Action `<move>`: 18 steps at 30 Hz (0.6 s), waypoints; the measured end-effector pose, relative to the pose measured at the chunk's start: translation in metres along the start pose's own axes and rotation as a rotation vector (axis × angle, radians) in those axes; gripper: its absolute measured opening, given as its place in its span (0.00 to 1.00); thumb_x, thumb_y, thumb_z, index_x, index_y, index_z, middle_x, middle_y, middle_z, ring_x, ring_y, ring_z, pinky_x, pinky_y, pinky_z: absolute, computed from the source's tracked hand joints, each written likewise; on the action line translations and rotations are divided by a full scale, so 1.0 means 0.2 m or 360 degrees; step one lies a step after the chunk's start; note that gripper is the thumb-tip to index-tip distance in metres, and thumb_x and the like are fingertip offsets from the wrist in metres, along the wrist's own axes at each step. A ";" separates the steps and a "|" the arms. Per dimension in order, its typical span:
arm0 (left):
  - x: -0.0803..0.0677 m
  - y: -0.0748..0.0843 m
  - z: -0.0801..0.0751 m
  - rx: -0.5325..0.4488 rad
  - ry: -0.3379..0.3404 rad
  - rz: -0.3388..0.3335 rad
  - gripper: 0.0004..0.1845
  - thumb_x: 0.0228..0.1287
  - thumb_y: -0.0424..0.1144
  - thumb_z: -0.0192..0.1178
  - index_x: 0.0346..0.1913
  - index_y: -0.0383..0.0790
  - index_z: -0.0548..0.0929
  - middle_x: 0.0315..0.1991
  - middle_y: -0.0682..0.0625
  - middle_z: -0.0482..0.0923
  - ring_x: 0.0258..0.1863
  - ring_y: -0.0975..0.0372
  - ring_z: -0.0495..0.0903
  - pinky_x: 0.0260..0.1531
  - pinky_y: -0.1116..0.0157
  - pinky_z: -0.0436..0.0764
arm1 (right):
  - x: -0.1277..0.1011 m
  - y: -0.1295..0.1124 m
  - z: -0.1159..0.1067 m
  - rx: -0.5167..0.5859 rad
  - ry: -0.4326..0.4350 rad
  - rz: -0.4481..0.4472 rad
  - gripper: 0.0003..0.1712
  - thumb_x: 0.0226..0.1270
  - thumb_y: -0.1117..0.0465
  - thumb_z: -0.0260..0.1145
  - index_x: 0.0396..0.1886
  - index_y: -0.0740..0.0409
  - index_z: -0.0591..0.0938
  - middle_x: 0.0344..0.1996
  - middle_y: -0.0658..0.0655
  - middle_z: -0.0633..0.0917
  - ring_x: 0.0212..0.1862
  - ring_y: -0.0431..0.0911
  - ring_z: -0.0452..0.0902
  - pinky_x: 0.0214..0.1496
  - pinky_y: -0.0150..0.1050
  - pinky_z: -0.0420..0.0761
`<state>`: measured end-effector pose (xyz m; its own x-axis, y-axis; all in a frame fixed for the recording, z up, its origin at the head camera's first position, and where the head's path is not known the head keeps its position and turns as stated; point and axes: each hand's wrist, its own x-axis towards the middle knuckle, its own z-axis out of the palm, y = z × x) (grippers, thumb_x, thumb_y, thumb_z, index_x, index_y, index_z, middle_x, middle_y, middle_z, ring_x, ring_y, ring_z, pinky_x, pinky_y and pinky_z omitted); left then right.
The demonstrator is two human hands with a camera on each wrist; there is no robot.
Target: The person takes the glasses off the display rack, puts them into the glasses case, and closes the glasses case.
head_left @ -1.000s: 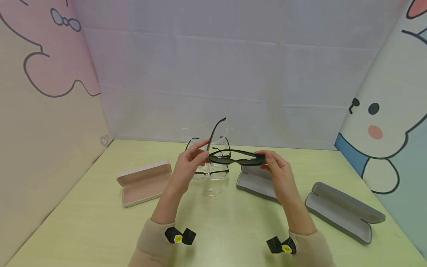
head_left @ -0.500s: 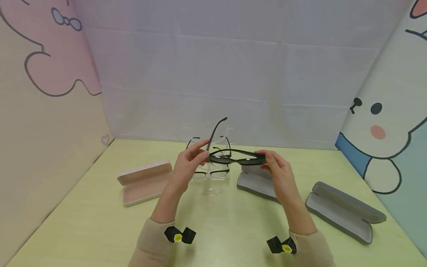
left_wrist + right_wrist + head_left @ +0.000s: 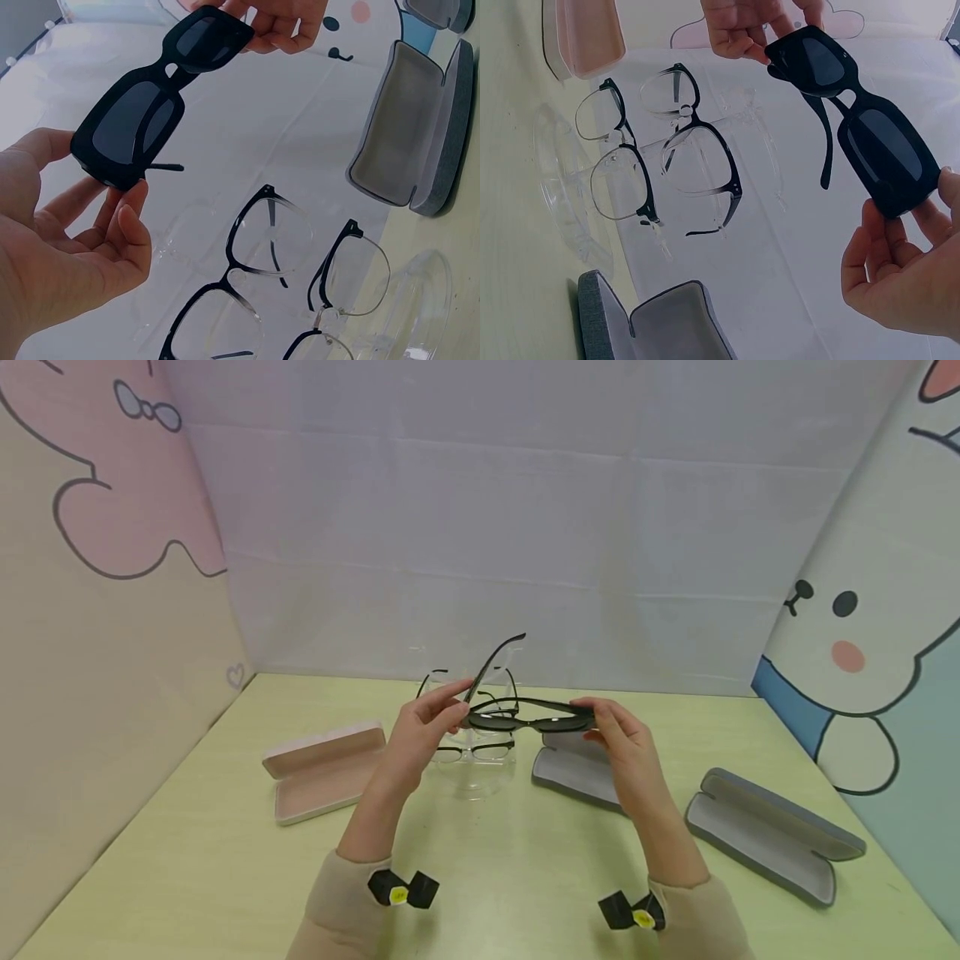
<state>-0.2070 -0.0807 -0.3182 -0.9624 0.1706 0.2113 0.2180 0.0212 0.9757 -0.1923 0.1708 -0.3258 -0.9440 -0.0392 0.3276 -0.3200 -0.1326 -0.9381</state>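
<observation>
Two hands share one load: my left hand (image 3: 420,727) pinches the left end of the black sunglasses (image 3: 528,717) at the hinge, my right hand (image 3: 618,739) pinches the right end, and the frame hangs in the air above the table (image 3: 225,868), at about 12 o'clock from my wrists. One temple arm (image 3: 495,662) stands half-open, angled up toward 1 o'clock; the other I cannot make out clearly.

Risks, as I judge them:
- Both holds are fingertip pinches on the frame corners. A slip at either end would drop the sunglasses onto the clear display stand (image 3: 480,768) directly below.
- Thumb pads sit close to the dark lenses; smearing is likely if the pinch creeps inward.
- Forcing the raised temple arm against its hinge could strain it.

Surroundings:
- Clear-lens glasses (image 3: 697,161) and thin-rimmed glasses (image 3: 619,176) rest on the stand, just under the load at 12 o'clock, and would be struck by a low sweep.
- Pink case (image 3: 322,768), open, at 10 o'clock.
- Grey case (image 3: 577,764), open, at 1 o'clock, partly hidden behind my right hand.
- Second grey case (image 3: 772,835), open, at 3 o'clock, well apart.
</observation>
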 end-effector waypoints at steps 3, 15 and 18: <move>0.00 0.00 0.00 0.0025 -0.0030 0.0008 0.21 0.64 0.39 0.54 0.61 0.46 0.72 0.35 0.53 0.75 0.30 0.65 0.71 0.38 0.66 0.73 | 0.00 0.00 0.00 -0.0010 0.0006 0.0002 0.13 0.70 0.55 0.50 0.42 0.51 0.81 0.39 0.44 0.81 0.41 0.36 0.75 0.44 0.31 0.74; -0.01 0.00 -0.01 0.0038 -0.0116 0.0010 0.20 0.65 0.41 0.53 0.60 0.47 0.73 0.53 0.50 0.72 0.35 0.59 0.69 0.39 0.64 0.70 | -0.01 -0.01 0.01 -0.0025 0.0008 0.0015 0.13 0.70 0.54 0.50 0.41 0.49 0.81 0.39 0.44 0.81 0.40 0.36 0.75 0.44 0.30 0.74; -0.02 0.00 -0.01 0.0070 -0.0154 0.0050 0.20 0.65 0.41 0.53 0.60 0.45 0.73 0.59 0.49 0.69 0.38 0.57 0.68 0.41 0.63 0.69 | -0.02 -0.01 0.01 -0.0033 0.0013 0.0013 0.14 0.70 0.54 0.50 0.42 0.51 0.81 0.40 0.44 0.81 0.41 0.36 0.75 0.44 0.30 0.74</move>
<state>-0.2036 -0.0838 -0.3182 -0.9353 0.2662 0.2332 0.2569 0.0574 0.9647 -0.1883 0.1694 -0.3239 -0.9473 -0.0320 0.3188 -0.3136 -0.1114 -0.9430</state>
